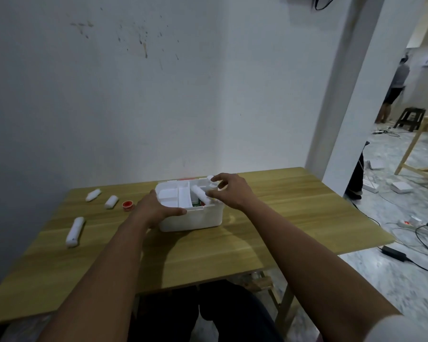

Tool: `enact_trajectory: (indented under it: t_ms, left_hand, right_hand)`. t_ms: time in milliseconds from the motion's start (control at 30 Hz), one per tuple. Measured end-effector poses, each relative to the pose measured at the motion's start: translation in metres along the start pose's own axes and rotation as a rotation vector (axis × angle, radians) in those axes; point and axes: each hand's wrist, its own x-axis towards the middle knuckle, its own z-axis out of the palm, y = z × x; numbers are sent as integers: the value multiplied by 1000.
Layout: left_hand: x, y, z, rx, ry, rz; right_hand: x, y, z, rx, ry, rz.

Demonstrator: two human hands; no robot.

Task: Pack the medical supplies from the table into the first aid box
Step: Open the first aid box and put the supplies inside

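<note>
Single head-worn wide-angle view faces forward and down, close above the bench (269,218), both forearms extending away from the lens.

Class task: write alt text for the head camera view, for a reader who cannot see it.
Two hands work at an open white first aid box on a wooden table: the left hand holds its near corner, the right hand hovers over it. Three white rolls and a red tape roll lie left.
</note>
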Motion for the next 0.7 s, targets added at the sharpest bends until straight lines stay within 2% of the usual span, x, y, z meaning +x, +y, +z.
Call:
enact_trajectory:
  t_ms: [167,400,600,700]
  left_hand:
    - [3,2,1,18,-9,-2]
    - [4,0,-1,53,-3,3]
    - [3,1,0,48,-5,24]
    - [4,0,1,29,-5,27]
  right_hand:
    - [5,-18,1,-247,74,-136]
    - [14,-53,15,-587,-142,-138]
    - [20,-57,28,-539,-170,-65]
    - [25,-63,30,-520,-240,-46]
